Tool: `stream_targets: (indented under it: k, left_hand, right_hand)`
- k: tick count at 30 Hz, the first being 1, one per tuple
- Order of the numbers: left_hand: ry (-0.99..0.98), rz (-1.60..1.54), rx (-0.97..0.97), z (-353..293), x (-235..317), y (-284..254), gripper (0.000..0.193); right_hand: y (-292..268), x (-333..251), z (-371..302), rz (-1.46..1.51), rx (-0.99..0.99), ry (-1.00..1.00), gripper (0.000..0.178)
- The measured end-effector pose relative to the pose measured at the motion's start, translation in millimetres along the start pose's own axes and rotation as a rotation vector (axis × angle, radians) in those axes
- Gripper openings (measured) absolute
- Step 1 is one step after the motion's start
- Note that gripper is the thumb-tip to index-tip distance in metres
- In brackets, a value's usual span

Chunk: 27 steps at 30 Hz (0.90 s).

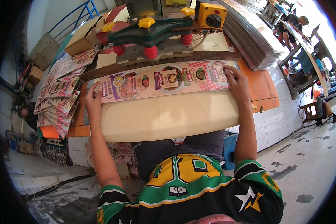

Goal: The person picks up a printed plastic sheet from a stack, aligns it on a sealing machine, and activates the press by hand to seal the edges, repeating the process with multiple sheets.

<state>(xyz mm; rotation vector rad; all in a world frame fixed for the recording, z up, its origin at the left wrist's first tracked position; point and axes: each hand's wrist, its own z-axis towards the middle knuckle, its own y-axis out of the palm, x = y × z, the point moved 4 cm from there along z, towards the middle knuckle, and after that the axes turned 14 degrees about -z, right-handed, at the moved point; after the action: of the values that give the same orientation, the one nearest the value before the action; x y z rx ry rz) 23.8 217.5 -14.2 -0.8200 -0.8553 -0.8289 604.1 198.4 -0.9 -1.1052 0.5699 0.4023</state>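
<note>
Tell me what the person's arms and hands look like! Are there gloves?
No gloves! The left grip and right grip are bare human hands. The left arm and right arm have short sleeves: green, with black bands, white stripes and yellow markings. I see no watch or bracelet.

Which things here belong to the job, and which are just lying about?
Seemingly in use:
printed strip, left hand and right hand at its ends
dark green frame with yellow knobs
printed stack

Probably just lying about:
cardboard box
black cable on the floor
</note>
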Motion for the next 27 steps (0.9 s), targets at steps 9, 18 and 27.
stream_targets:
  k: [9, 18, 27]
  left_hand:
    - [-0.079, 0.069, -0.038, -3.7, 12.4, 0.9, 0.037]
    - [-0.211, -0.234, -0.054, -2.1, -15.6, -8.4, 0.049]
    - [-0.009, -0.223, -0.08, -5.7, 2.7, -19.4, 0.048]
  right_hand:
    - [-4.5, 5.5, -0.2, -0.022, -0.005, -0.037, 0.032]
    - [-9.5, 9.6, -3.2, 0.736, -0.197, 0.221, 0.062]
    - [-24.1, 10.2, -1.9, 0.698, -0.121, -0.054, 0.071]
